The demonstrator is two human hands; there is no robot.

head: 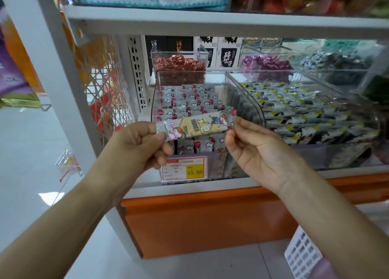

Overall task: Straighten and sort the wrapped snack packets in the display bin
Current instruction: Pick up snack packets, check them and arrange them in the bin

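A long wrapped snack packet [196, 125] with cartoon figures is held level in front of the clear display bin [244, 97]. My left hand [139, 144] pinches its left end between thumb and fingers. My right hand [250, 144] pinches its right end. Inside the bin stand rows of like packets [189, 101] with red and white ends, upright and close together. A yellow and red price tag [185, 169] reading 15.80 hangs on the bin's front.
To the right is a wider clear bin [315, 110] of black and yellow packets. Behind stand bins of red sweets [179, 65] and purple sweets [265, 62]. A shelf board [210, 21] runs overhead. A white wire rack [105, 85] is at left, a white basket [303, 255] at lower right.
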